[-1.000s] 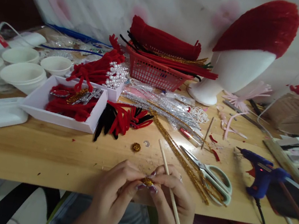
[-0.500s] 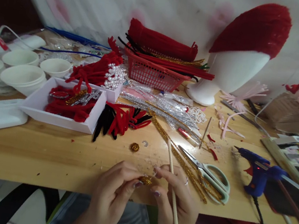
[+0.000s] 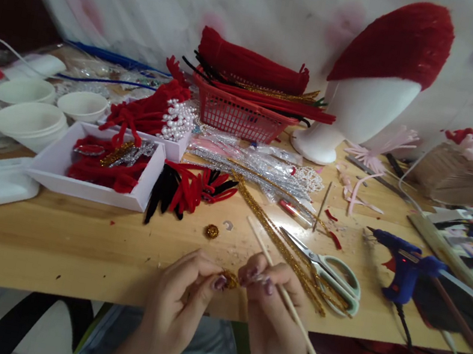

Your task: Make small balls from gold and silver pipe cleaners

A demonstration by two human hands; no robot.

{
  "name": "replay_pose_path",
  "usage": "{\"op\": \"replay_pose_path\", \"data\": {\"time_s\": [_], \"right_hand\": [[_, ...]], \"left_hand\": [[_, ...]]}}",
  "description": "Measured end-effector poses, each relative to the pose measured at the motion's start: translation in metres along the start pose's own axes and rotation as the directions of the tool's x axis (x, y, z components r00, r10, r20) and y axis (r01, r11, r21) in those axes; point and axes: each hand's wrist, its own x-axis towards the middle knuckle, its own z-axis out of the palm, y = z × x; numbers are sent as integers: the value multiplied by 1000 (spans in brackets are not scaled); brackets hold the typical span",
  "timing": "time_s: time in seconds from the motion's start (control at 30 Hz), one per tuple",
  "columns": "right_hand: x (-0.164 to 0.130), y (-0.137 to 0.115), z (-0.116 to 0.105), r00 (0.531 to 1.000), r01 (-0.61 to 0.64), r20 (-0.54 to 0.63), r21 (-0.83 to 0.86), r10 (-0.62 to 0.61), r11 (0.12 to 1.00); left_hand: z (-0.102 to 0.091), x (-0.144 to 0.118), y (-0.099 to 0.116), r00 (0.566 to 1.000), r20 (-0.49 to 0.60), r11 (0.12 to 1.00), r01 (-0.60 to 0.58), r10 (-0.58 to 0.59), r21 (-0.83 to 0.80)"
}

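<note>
At the near edge of the desk (image 3: 44, 253), the left hand (image 3: 177, 307) and right hand (image 3: 272, 324) meet over a small gold glitter ball (image 3: 230, 279). The left fingers (image 3: 218, 282) pinch the ball narrowly from one side; the right fingers (image 3: 253, 276) close on it from the other, and the right hand also grips a thin wooden stick (image 3: 304, 335) that slants across it. Just beyond the ball lies a second gold ball (image 3: 211, 232). Right of the ball rest the scissors (image 3: 329, 273) on gold glitter stems (image 3: 280, 242), and farther right a blue glue gun (image 3: 404, 264). Beyond the ball to the left sits a white tray (image 3: 79, 186) of red pieces. Farthest from the ball stand a red basket (image 3: 242, 118) and a white foam head (image 3: 367, 111).
</note>
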Motion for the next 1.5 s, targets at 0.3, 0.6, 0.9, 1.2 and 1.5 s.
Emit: {"op": "replay_pose_path", "data": {"time_s": [0.3,0.6,0.9,1.2,1.5], "right_hand": [[9,-14,-19,955,231,-157,-129,-250,964],[3,-2,-7,1000,-11,-9,-354,9,935],[1,2,1,984,-165,-77,-88,158,982],[-4,-3,-9,988,-151,1,-218,155,964],[-2,-6,-10,995,-3,-97,-226,-19,974]], "left_hand": [[9,6,7,883,-82,852,416,-462,-317],[7,6,3,901,-70,889,406,-428,-212],[-1,3,-7,943,71,940,332,-326,-85],[2,4,-7,987,2,987,159,-159,-32],[6,3,-10,990,-29,990,140,-141,-27]]}}
